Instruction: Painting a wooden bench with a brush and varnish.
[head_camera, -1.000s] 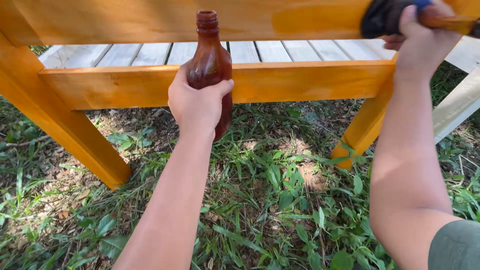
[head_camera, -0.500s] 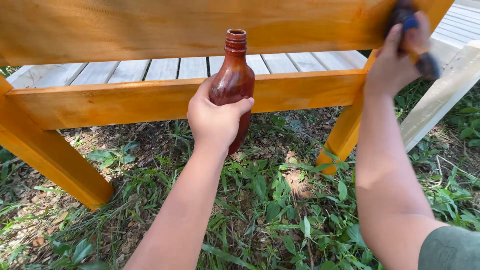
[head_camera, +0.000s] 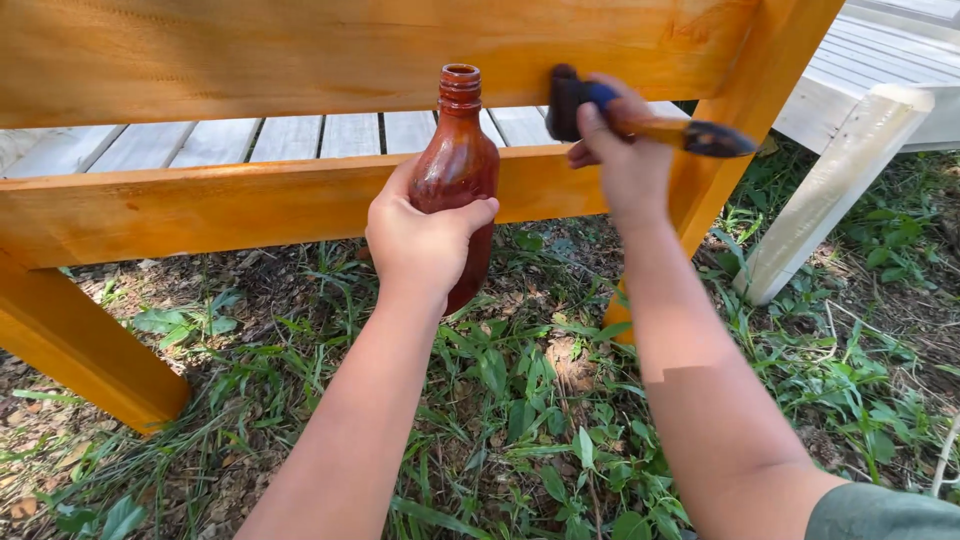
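While the brown bottle (head_camera: 455, 170) is clasped by the left hand (head_camera: 425, 235), a brush (head_camera: 640, 120) is gripped by the right hand (head_camera: 625, 165); the wooden frame (head_camera: 250, 200) is stained orange (pale slats (head_camera: 300, 135) left bare).

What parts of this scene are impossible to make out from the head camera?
- Bottle: its middle is covered by the left hand, so any label is hidden; how full it is cannot be told through the dark plastic.
- Brush: its handle middle is wrapped by the right hand; the bristles are hard to make out against the beam.
- Bench: the frame's top and left edges cut it off.
- White bench: mostly cut off at the right.
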